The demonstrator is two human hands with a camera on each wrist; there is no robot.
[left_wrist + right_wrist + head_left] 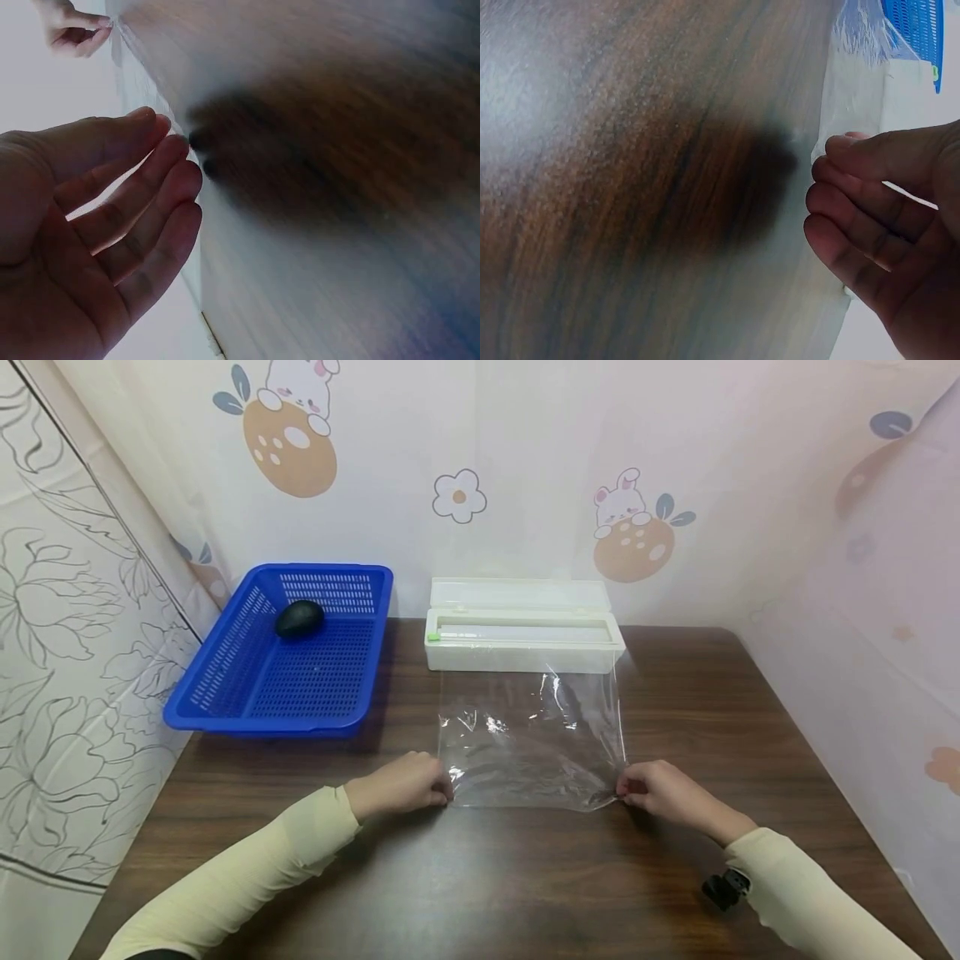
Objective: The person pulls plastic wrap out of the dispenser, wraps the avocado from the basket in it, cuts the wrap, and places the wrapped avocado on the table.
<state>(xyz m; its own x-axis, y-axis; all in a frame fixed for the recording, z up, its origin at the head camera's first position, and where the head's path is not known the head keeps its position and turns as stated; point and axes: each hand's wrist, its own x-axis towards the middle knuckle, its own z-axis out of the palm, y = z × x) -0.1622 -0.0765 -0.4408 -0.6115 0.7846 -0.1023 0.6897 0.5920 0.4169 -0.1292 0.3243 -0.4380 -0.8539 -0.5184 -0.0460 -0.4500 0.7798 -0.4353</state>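
A sheet of clear plastic wrap [525, 743] stretches over the table from a white dispenser box [517, 657] toward me. At its near left corner my left hand [408, 783] pinches the film between thumb and index finger. My right hand [667, 789] pinches the near right corner, where the film bunches into creases. In the right wrist view the thumb and index fingertips [841, 145] meet on the film's edge, the other fingers loosely bent. The dispenser's lid [521, 593] stands raised at the back, and a small green slider [433, 637] sits at its left end.
Left of the dispenser stands a blue plastic basket [360, 693] with a dark green avocado-shaped item [299, 619] inside. The brown wooden table [525, 893] meets patterned curtains [525, 460] at the back and sides. A black device [725, 888] is strapped at my right wrist.
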